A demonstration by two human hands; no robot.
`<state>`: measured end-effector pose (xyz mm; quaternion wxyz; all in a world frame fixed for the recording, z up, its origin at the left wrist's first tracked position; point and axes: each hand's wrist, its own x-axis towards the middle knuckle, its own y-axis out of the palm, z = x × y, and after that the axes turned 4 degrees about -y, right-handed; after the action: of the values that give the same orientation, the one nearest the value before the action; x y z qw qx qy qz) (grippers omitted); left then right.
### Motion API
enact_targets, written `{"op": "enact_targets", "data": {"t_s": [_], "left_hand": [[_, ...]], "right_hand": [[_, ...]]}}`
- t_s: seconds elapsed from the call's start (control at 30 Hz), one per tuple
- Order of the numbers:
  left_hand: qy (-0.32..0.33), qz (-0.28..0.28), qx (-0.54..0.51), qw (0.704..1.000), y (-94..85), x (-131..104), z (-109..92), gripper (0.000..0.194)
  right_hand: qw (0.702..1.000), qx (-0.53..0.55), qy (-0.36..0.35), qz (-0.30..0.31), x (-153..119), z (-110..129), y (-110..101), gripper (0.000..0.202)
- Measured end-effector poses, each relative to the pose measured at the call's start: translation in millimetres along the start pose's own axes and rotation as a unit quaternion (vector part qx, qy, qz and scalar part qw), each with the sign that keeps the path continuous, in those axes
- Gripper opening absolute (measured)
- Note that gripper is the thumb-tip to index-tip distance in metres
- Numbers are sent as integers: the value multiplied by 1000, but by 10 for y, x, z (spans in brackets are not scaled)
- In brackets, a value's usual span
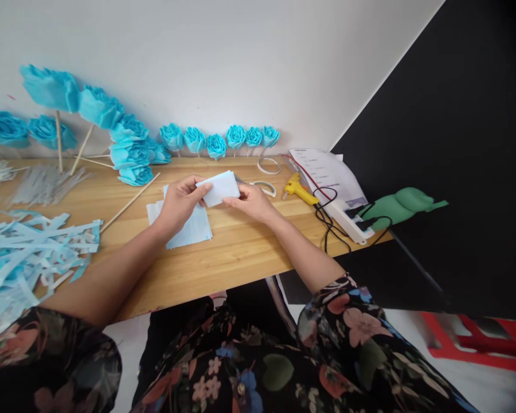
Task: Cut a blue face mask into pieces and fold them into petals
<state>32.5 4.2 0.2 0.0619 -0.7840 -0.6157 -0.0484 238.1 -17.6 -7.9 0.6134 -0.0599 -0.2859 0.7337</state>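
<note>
Between my two hands is a small folded stack of pale blue paper (220, 188), held just above the table. My left hand (184, 195) pinches its left end, thumb on top. At its right end, my right hand (253, 201) grips the lower corner between thumb and fingers. Below and partly behind my left hand lie flat pale blue paper sheets (191, 230), loosely overlapped on the wood. Scissors (264, 188) rest just beyond my right hand, their blades mostly hidden behind the hand and paper.
Blue paper flowers (129, 149), some on sticks, line the wall. Cut paper strips (30, 252) heap at left beside a wooden stick (129, 202). At right are a yellow glue gun (298, 189), a power strip (348, 221), cords, a tape ring (269, 166) and a green object (399, 206).
</note>
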Motion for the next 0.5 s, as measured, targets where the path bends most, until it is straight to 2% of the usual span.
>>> {"op": "enact_targets", "data": {"t_s": [0.3,0.43,0.5], "left_hand": [[-42,38,-80,995,-6,29,66,33],[-18,27,-41,999,5,16,43,31],[-23,10,-11,1000,6,16,32,29]], "right_hand": [[994,-105,-12,-40,4,25,-6,28],[993,-111,-25,-4,12,-2,-33,27],[996,-75,-38,24,12,11,-63,38]]}}
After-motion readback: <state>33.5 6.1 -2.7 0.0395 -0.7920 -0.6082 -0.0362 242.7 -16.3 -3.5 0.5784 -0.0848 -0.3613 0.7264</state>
